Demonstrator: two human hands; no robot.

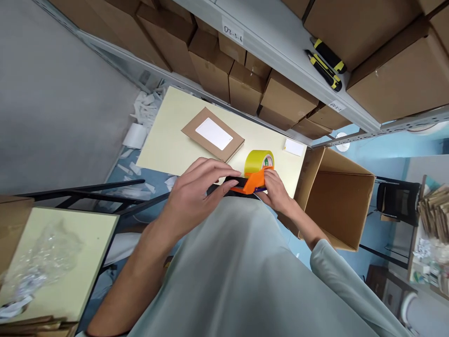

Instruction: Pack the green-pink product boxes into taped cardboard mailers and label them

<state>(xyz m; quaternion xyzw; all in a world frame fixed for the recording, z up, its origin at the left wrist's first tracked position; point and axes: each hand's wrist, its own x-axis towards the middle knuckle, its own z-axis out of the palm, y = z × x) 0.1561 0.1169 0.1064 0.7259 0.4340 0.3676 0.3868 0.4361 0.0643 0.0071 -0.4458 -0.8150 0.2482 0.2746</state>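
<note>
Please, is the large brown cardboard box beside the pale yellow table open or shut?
Open: the large brown cardboard box shows its inner walls, with no flaps across its mouth.

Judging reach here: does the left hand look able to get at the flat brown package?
Probably yes: the flat brown package lies just beyond the left hand, with nothing visible between them.

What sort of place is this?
Probably a packing area in a stockroom. Cardboard boxes fill shelving marked with a handwritten code, a flat cardboard packet lies on the table, and the right hand holds an orange tape dispenser.
</note>
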